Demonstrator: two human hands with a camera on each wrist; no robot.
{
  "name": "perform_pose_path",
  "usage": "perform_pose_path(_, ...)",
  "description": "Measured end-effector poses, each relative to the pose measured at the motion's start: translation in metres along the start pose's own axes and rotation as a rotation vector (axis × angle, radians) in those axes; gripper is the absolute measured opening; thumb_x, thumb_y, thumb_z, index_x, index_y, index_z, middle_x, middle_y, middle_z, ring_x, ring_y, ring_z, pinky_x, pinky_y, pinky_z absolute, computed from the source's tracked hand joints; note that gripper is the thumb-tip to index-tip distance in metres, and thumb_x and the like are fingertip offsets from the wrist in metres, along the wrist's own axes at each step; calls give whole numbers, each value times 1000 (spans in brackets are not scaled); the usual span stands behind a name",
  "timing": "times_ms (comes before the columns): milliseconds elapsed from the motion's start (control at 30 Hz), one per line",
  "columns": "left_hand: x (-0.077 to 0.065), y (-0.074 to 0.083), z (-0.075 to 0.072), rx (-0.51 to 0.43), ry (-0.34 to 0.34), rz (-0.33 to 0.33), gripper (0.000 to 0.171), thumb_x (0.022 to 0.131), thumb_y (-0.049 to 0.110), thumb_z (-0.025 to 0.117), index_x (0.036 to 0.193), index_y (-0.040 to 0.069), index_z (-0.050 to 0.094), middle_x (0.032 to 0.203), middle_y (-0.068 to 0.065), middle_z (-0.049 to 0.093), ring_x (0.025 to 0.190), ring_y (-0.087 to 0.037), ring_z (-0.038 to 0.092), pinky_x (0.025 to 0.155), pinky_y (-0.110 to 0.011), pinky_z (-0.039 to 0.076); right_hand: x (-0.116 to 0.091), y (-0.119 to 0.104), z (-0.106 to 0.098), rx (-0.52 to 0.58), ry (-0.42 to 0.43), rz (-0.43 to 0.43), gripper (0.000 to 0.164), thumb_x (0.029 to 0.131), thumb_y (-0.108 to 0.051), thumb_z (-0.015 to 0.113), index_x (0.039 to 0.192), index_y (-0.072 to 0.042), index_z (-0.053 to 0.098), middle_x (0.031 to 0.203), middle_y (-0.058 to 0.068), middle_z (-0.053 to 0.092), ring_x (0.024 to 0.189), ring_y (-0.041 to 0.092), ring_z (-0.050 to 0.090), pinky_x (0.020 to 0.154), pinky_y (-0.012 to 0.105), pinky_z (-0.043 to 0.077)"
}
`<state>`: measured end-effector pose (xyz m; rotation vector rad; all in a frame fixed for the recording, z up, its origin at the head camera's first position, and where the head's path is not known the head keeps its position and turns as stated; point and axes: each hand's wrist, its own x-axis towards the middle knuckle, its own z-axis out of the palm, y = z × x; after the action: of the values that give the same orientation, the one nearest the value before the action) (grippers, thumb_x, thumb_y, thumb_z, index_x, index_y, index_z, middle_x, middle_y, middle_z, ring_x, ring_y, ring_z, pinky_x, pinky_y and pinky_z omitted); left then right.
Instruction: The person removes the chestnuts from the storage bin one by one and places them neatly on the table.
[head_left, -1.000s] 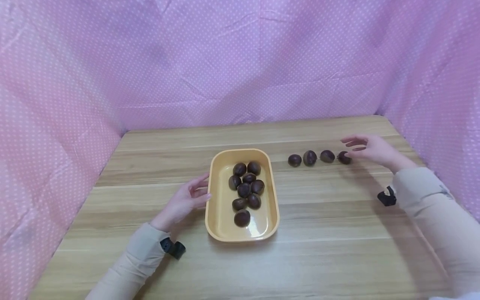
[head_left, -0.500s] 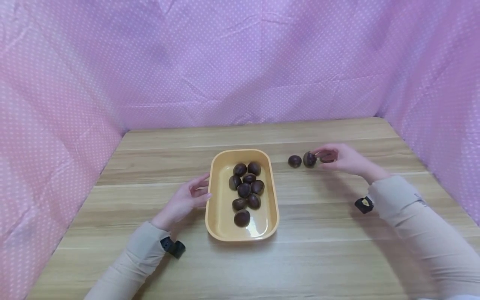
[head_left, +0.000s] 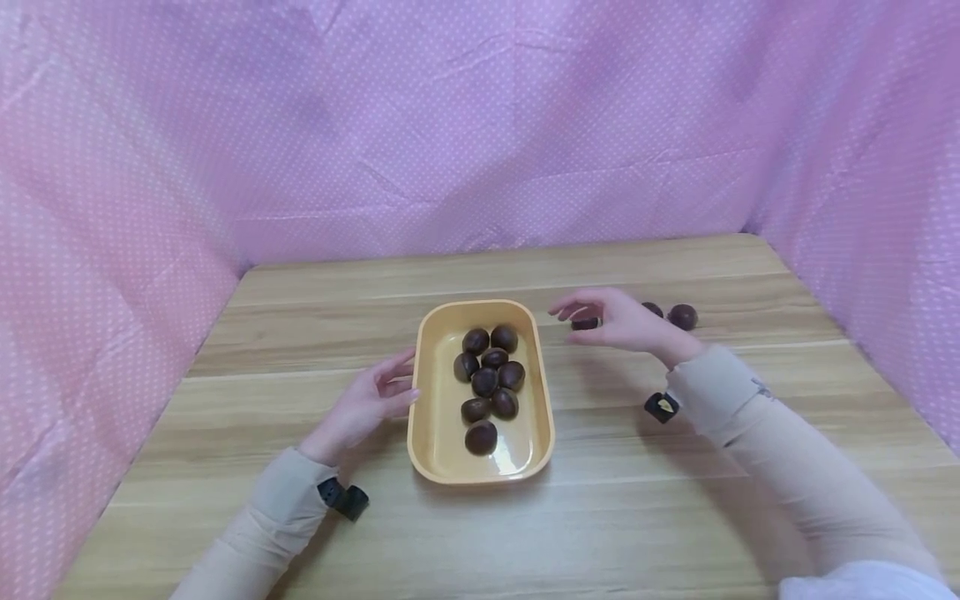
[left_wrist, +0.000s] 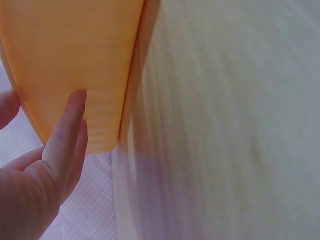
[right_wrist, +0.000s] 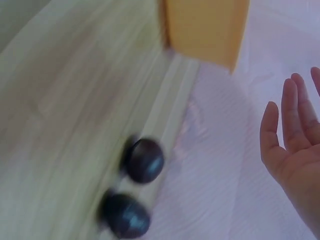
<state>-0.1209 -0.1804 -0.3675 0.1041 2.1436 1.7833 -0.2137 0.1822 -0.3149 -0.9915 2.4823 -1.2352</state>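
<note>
1. Hanging at 12 o'clock, a pink dotted cloth (head_left: 480,133) backs one wooden table (head_left: 300,550).

2. A person's two pale sleeves (head_left: 273,508) reach in from 8 and 4 o'clock, the hours read from the middle of the tray (head_left: 438,425).

3. That one yellow tray sits near mid-table, its long sides running toward 12 and 6.

4. Two bare hands work the scene. The left hand (head_left: 367,404), at 9 o'clock, lies against the tray's outer wall, fingers extended, not wrapped. The right hand (head_left: 618,323), at 2, arches over a chestnut (head_left: 585,324), its fingers loosely parted and gripping nothing in the right wrist view.

5. The step in hand appears to be reaching among the loose chestnuts while the tray is steadied; lifting one would call for thumb and fingertips to meet low around it.

6. Chestnuts: nine lie in the tray; three show on the table around 2 o'clock, two partly covered. Whether the hand hides another cannot be told.
</note>
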Motion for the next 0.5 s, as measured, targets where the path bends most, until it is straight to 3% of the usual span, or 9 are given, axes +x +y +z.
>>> perform_pose_path(267, 1, -2, -1, -13, -3, 10, 71, 89, 1, 60, 150, 5, 22, 144, -26, 37, 130, -40, 42, 90, -28, 53, 29, -36, 15, 5, -53, -87, 40, 81, -7, 72, 119, -2, 61, 115, 12, 64, 108, 25, 59, 99, 40, 48)
perform_pose_path(500, 1, -2, 0, -3, 2, 4, 71, 89, 1, 60, 150, 6, 23, 143, -26, 38, 129, -39, 43, 90, -28, 53, 56, -66, 28, -15, -102, -198, 40, 82, -10, 72, 119, -1, 61, 116, 12, 65, 106, 26, 60, 98, 38, 49)
